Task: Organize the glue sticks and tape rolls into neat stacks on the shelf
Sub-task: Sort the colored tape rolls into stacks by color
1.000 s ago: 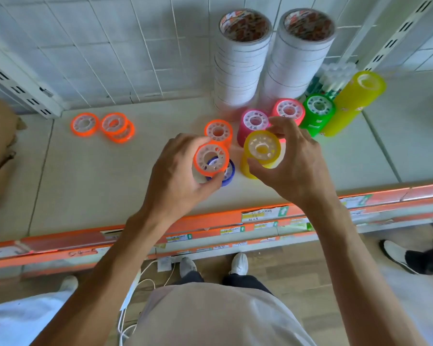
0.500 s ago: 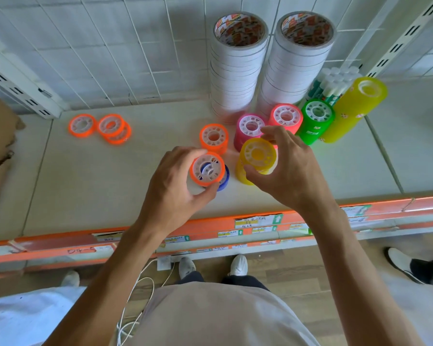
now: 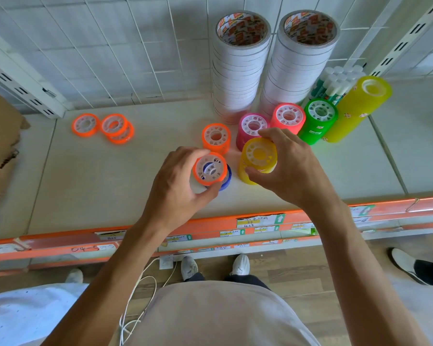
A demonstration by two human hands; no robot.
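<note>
My left hand point(image 3: 178, 181) has come lower and holds the orange tape roll point(image 3: 209, 168) just above the blue roll point(image 3: 226, 176), near the shelf point(image 3: 98, 176) front. My right hand point(image 3: 283, 168) still grips the yellow stack point(image 3: 258, 159). I think stacking comes next.

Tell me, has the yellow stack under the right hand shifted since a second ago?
No. The yellow stack stays just in front of the pink stack, with the right hand gripping it.
</note>
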